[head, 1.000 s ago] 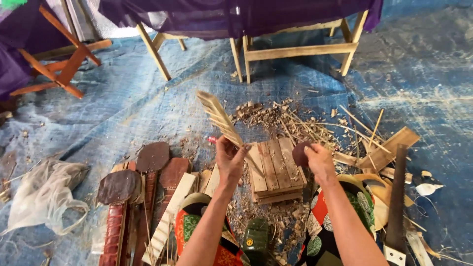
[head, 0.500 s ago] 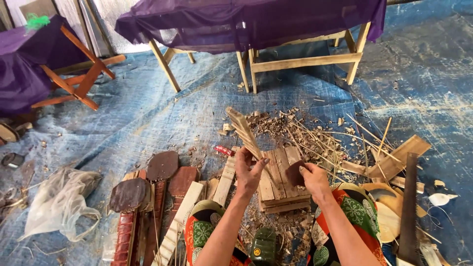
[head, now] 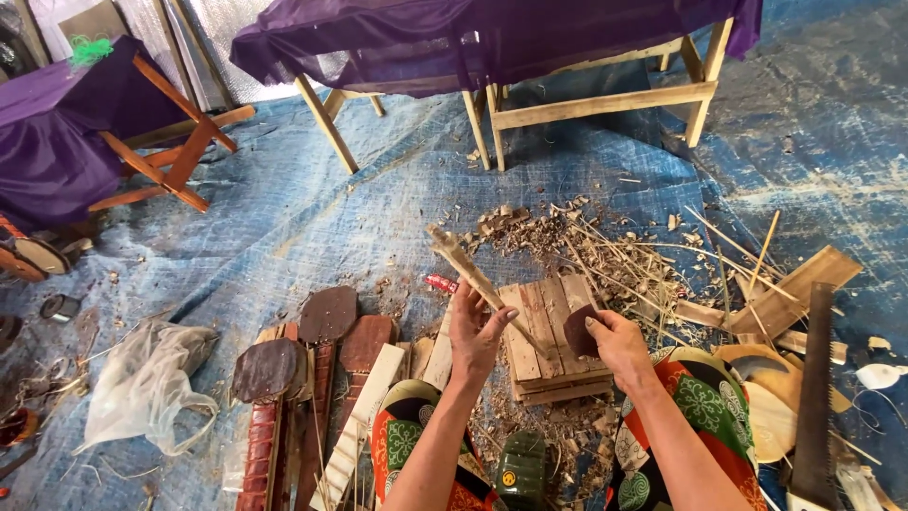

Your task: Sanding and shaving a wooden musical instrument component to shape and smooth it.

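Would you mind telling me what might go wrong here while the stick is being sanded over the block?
The left hand holds the thin wooden stick only near its middle, so it may flex or snap. The right hand pinches a small dark sanding pad, so fingers may catch splinters. The handsaw lies close by among shavings and could be knocked.

Evenly bright in soft daylight, sharp throughout, with faint shadow beneath the purple-draped table and wide-angle bending beyond it toward the edges.
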